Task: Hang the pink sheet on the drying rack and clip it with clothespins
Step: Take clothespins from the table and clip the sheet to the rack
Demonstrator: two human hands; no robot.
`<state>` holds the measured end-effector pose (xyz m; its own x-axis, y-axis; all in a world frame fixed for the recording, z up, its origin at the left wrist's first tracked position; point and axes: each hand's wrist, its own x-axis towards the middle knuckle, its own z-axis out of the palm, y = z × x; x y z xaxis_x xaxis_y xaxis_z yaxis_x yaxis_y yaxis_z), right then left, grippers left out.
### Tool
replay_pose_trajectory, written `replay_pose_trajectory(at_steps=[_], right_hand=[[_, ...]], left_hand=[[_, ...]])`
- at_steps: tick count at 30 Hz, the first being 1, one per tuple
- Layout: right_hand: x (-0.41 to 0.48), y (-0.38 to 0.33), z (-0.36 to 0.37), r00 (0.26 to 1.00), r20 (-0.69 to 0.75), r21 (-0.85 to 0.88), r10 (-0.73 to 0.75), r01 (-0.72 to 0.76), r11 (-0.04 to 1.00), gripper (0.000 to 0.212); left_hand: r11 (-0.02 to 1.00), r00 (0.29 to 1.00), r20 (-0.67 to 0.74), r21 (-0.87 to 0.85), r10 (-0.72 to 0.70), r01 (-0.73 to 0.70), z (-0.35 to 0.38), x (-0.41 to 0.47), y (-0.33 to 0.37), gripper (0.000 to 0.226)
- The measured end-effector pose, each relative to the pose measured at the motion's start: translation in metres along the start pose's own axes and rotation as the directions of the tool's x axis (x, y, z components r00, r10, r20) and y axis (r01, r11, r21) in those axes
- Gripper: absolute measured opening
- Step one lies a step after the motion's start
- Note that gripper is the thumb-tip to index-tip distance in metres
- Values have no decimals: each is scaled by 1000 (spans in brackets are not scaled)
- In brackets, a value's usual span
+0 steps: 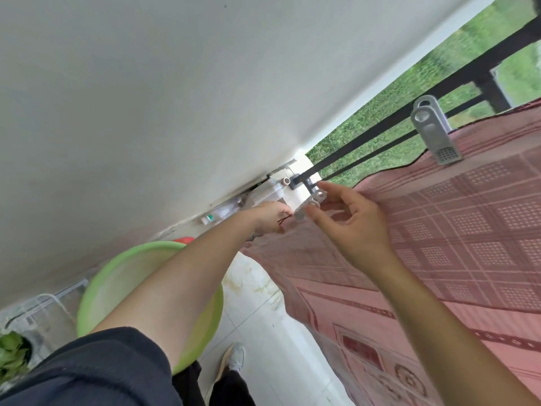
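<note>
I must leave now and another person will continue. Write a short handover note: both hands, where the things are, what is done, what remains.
The left hand grips the pink sheet at its corner near the wall.
The right hand has thumb and forefinger at the second clothespin by that corner; I cannot tell if it pinches.
Done: the sheet lies over the black rail, and the first clothespin is clipped on its edge.
Left: clip the second clothespin at the corner.

A home balcony: black railing (pixel 380 124) over grass (pixel 395 92), tiled floor (pixel 251 312), green basin (pixel 117 276).
</note>
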<state>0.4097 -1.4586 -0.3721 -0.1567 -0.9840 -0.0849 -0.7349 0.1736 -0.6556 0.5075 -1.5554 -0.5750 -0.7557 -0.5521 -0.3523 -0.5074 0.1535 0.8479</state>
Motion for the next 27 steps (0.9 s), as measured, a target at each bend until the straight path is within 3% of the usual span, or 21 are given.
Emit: replay_pose_trajectory(at_steps=[4,10,16,20,27], right_hand=[[39,-27,7,997,42,-108,-59,63,992,41],[101,-34,21,987,158,-366,20,40,930,35],[130,-10,50,944,301,-506,136,37,862,15],[137,6,64,859,447,-615,250,92,783,16],[138,17,86,781,521,-727,345,195,658,26]], left_hand=[[997,999,15,-67,31,-30,19,9,-19,48],[896,986,-108,-438,-127,67,29,10,-34,17],[913,958,-234,-404,-163,57,22,8,-43,14],[921,946,-289,-390,-147,24,24,8,-40,16],[907,926,-339,-422,-165,7,30,8,-42,14]])
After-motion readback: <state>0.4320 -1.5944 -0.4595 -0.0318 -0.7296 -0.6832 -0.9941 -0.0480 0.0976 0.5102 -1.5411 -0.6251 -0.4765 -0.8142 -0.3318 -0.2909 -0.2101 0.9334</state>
